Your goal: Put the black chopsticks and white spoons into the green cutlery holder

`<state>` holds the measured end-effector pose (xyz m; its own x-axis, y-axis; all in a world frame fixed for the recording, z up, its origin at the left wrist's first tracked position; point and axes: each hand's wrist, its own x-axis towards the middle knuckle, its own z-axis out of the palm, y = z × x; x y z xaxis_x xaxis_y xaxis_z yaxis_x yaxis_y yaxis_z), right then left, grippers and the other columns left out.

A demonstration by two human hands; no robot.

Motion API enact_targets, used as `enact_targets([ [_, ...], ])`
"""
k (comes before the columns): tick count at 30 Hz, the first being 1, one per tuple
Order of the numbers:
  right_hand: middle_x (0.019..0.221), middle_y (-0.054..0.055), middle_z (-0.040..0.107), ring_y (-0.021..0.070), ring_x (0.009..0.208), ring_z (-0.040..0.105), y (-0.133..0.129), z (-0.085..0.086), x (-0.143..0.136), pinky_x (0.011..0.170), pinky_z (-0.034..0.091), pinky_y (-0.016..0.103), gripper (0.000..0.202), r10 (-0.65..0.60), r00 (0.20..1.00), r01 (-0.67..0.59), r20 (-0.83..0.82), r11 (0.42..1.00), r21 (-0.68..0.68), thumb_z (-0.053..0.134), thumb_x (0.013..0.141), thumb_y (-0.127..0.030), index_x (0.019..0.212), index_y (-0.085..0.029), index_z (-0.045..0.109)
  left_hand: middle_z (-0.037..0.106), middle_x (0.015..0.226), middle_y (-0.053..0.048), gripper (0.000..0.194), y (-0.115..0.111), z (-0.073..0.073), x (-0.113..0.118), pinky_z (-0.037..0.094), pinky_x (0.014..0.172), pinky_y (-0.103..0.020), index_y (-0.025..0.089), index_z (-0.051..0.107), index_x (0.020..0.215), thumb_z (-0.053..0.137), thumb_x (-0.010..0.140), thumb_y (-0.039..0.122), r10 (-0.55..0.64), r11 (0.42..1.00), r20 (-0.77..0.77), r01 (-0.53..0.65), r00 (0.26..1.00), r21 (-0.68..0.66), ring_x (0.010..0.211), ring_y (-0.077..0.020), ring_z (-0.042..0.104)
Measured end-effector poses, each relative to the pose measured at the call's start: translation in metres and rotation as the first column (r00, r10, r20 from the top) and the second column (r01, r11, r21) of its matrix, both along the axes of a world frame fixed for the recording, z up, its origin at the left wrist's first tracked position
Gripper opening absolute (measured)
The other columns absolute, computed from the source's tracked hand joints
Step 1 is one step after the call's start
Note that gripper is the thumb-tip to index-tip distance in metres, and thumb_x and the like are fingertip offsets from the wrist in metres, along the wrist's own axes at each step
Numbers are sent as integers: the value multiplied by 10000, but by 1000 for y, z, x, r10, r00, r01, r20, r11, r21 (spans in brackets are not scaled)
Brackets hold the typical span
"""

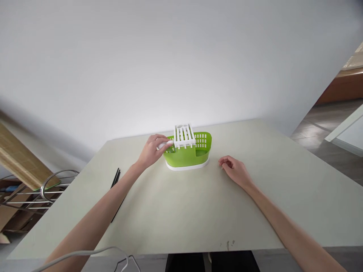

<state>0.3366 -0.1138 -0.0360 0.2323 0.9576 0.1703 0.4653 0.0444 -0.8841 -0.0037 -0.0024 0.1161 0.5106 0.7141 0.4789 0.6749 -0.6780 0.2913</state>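
Observation:
A green plastic basket [181, 158] with slotted sides stands on a white base tray [187, 167] near the back of the table. Across its middle sits a white slotted rack [185, 136]. At the basket's left end, my left hand [151, 152] is closed on a small smooth white object [166, 144], mostly covered by my fingers; its kind cannot be made out. My right hand [234, 170] rests on the table to the right of the basket, apart from it. Its fingers are loosely curled in, with nothing visible in them.
Black chopsticks [115, 177] lie on the pale table [181, 211], partly behind my left forearm. A white wall [181, 68] rises behind. A metal rack [45, 192] stands off the left edge. A pale cable [85, 252] crosses the lower left.

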Motion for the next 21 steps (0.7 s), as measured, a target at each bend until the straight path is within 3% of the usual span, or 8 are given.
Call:
enact_targets([
  [4, 914, 26, 772, 192, 782, 677, 1, 0, 0, 792, 503, 335, 223, -3, 1000, 3, -4, 1000, -1, 508, 827, -282, 926, -247, 705, 784, 1112, -88, 480, 7, 6, 5, 501, 951, -392, 237, 775, 1073, 432, 1068, 574, -11, 1000, -76, 13, 997, 23, 1039, -261, 686],
  [7, 910, 29, 775, 195, 773, 677, 1, 0, 0, 785, 504, 337, 223, 0, 1000, 0, -15, 1000, 10, 511, 814, -283, 918, -246, 705, 797, 994, -76, 505, 9, 11, 9, 481, 873, -381, 245, 763, 1098, 353, 1096, 540, 46, 999, -180, -43, 983, 20, 893, -252, 703],
  [13, 919, 27, 777, 196, 775, 681, 1, 0, 0, 786, 505, 341, 217, 5, 1000, -4, -24, 1000, 12, 509, 817, -284, 914, -249, 700, 775, 891, -91, 497, 14, 10, 13, 416, 986, -444, 223, 746, 1068, 319, 1110, 472, 152, 980, -257, -112, 954, 164, 861, -262, 701],
  [17, 921, 32, 776, 200, 778, 685, 1, -1, 0, 776, 506, 341, 215, 0, 999, 0, -32, 1000, 13, 509, 825, -282, 918, -248, 700, 764, 807, -61, 430, 16, 14, 11, 426, 1008, -434, 224, 721, 1034, 360, 1103, 448, 203, 967, -84, -187, 976, 174, 749, -229, 686],
  [19, 926, 32, 776, 200, 781, 685, 1, -1, 0, 781, 506, 343, 214, 4, 999, -4, -33, 1000, 11, 510, 827, -284, 919, -247, 699, 754, 789, -53, 415, 17, 23, 8, 480, 911, -387, 216, 687, 992, 375, 1099, 468, 245, 960, 124, -259, 961, 106, 714, -212, 687],
  [21, 928, 29, 774, 200, 787, 684, 1, -1, 0, 787, 506, 343, 213, 7, 1000, -7, -30, 1000, 7, 510, 825, -285, 918, -248, 698, 735, 789, -49, 419, 21, 33, 2, 506, 766, -326, 208, 623, 926, 376, 1095, 502, 292, 952, 383, -304, 876, -30, 692, -192, 703],
])
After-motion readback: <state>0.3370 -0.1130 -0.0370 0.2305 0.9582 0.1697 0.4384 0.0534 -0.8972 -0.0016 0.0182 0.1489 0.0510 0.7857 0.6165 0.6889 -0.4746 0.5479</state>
